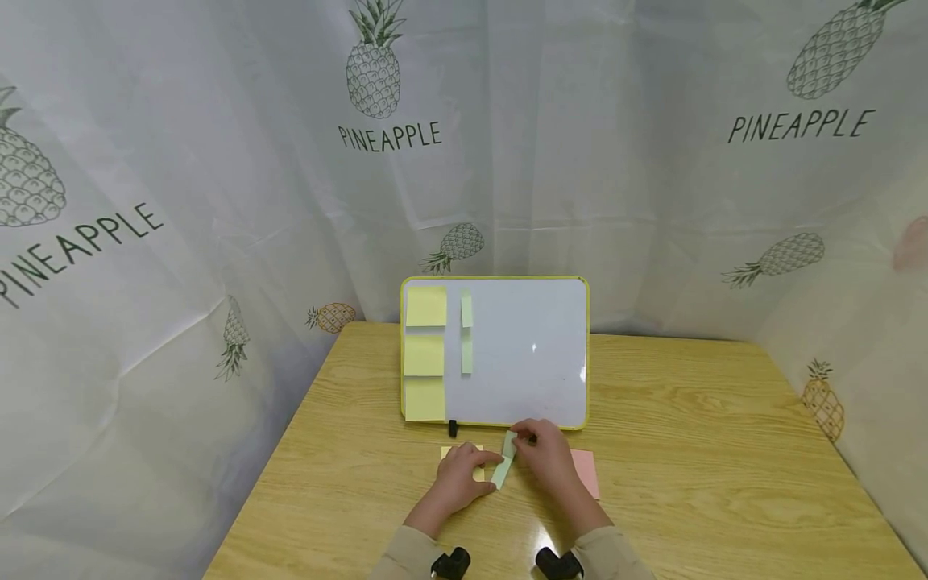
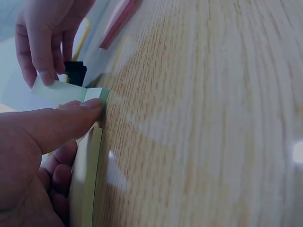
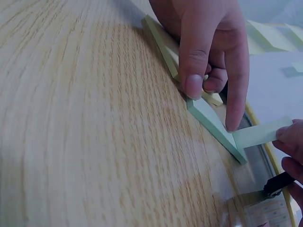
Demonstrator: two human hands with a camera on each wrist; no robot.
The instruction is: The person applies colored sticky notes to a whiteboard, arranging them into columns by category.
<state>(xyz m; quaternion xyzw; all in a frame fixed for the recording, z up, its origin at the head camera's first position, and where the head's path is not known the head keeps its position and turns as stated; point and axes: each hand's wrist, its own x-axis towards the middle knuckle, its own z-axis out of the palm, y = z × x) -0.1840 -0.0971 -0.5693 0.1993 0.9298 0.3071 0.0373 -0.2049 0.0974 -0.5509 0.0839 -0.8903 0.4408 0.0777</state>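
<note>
A narrow pad of pale green sticky notes (image 3: 215, 125) lies on the table before the whiteboard. My left hand (image 1: 460, 479) holds it down, thumb at its near end and index finger farther along, close to the fold. The top green sticky note (image 3: 258, 134) is bent up from the pad, its lower end still against it. The free end is pinched between thumb and fingers of my right hand (image 1: 545, 455). A yellow sticky note pad (image 1: 447, 453) is partly hidden under my left hand. Beside my right forearm lies a pink pad (image 1: 586, 474).
A yellow-framed whiteboard (image 1: 522, 346) stands behind the hands. Three yellow notes (image 1: 425, 354) run down its left side, with two narrow green notes (image 1: 467, 354) alongside. A black foot (image 1: 453, 428) shows at its lower edge. Pineapple-print curtains (image 1: 551, 161) surround the wooden table (image 1: 689, 451).
</note>
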